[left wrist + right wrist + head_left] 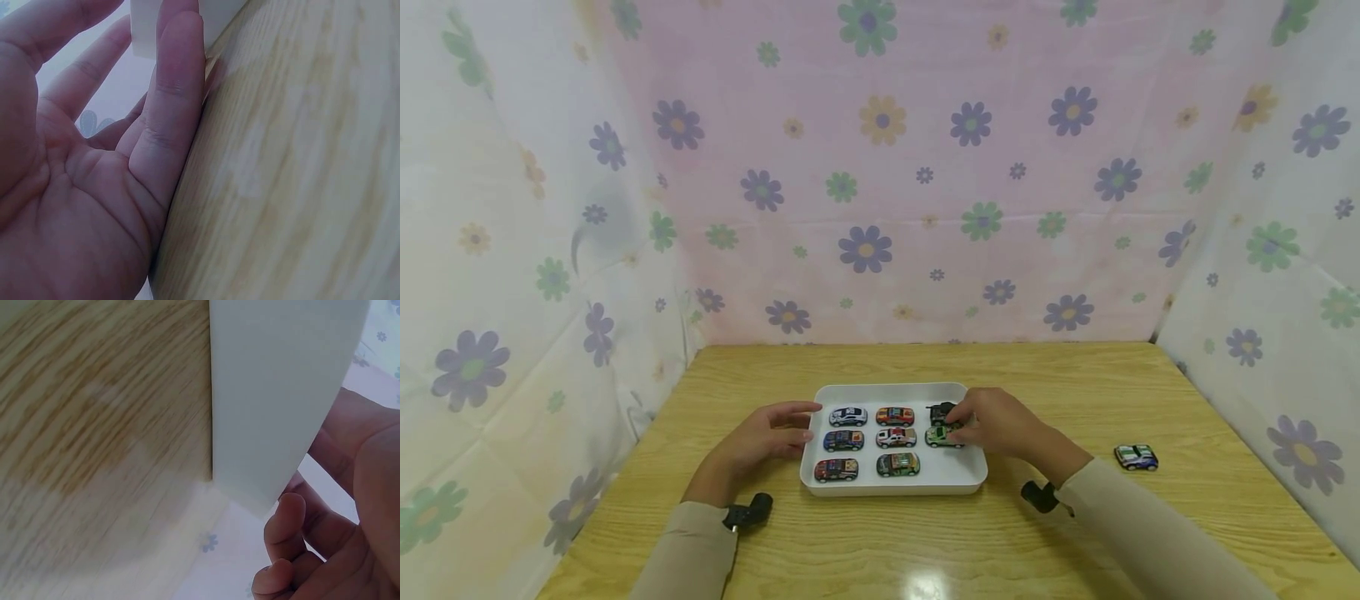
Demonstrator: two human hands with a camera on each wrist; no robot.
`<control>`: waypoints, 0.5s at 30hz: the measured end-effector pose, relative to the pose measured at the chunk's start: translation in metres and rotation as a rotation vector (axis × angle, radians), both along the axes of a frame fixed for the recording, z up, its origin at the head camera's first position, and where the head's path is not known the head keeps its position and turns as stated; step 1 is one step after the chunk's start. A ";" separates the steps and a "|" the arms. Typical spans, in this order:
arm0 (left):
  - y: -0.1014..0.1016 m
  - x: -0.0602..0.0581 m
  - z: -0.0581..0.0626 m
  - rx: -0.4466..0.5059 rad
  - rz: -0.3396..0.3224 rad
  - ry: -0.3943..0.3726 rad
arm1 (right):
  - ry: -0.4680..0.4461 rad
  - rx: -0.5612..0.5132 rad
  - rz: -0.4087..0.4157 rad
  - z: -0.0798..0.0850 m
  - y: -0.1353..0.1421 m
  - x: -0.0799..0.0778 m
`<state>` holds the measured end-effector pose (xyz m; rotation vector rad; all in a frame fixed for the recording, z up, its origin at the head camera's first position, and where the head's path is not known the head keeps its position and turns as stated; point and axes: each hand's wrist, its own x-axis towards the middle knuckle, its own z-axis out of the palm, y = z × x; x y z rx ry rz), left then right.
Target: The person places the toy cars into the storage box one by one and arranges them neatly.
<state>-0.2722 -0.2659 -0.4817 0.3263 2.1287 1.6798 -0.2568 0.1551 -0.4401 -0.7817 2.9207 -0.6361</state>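
Note:
A white tray [895, 490] holds several toy cars in rows. At its right end my right hand [1003, 423] reaches in over the rim. Its thumb and index finger pinch the right end of a green toy car [942, 437]. Just behind that car is a black toy car [938, 412], partly covered by the fingers. My left hand [765, 437] is at the tray's left end, fingers extended toward the rim. In the left wrist view, the palm [87, 200] holds nothing. The right wrist view has the tray's outer wall [269, 394] hiding the fingertips.
Inside the tray, a white car [848, 416], a red-orange car [895, 416] and a dark green car [898, 464] are among those at left and middle. A white-and-green toy car [1137, 457] lies on the wooden table [1045, 550] at right. Flowered cloth [925, 275] hangs behind.

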 end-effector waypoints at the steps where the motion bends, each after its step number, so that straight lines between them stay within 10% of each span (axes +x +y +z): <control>1: 0.000 0.000 0.000 0.002 -0.001 -0.001 | 0.008 0.008 0.005 0.000 0.000 0.000; 15: 0.000 -0.002 -0.002 -0.008 0.009 -0.011 | -0.002 -0.066 -0.043 0.010 0.029 0.009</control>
